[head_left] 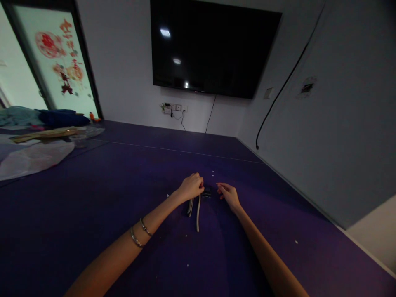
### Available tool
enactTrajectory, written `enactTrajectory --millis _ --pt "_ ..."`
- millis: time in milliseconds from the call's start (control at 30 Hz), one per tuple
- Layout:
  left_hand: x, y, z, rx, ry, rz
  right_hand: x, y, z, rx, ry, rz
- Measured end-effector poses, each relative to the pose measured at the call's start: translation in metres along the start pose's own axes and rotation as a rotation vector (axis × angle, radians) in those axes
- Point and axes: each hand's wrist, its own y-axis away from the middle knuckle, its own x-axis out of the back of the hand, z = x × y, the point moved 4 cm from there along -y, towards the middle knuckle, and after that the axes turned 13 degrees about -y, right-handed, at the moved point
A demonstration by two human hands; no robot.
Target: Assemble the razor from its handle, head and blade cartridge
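My left hand (192, 186) is closed, its fingers curled down over the upper end of a pale, cord-like strip (198, 216). The strip's free end extends toward me over the purple surface (148, 255). Beside it, a shorter dark piece with a pale edge (189, 207) sticks out from beneath the same hand. A small black object (207, 192) lies just right of my left fingertips; its kind is unclear, and I cannot tell whether they touch it. To the right, my right hand (228, 194) hovers with fingers loosely bent and apart, holding nothing visible.
Small white bits are scattered over the purple surface. At the far left lie a white plastic bag (37, 159), folded cloths (63, 117) and an orange item (93, 117). A television (213, 45) hangs above wall sockets (175, 107). A black cable (286, 80) dangles along the right wall.
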Motion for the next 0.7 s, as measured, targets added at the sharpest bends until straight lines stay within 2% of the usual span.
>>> enactTrajectory --millis 100,233,400,567,700 --pt "0.008 0.014 -0.005 0.111 -0.043 -0.138 0.0 -0.001 0.0 0.0 0.007 0.005" --pt "-0.002 0.04 -0.004 0.174 -0.107 -0.305 -0.001 -0.001 0.0 0.004 0.004 0.013" --pt "-0.013 0.058 -0.003 0.224 -0.121 -0.333 -0.003 0.0 -0.002 0.002 -0.001 0.018" --pt "-0.022 0.061 0.0 0.251 -0.092 -0.383 -0.004 -0.001 -0.003 -0.005 -0.016 0.036" --pt "-0.027 0.061 0.002 0.262 -0.039 -0.367 -0.003 -0.002 -0.005 -0.028 -0.041 0.057"
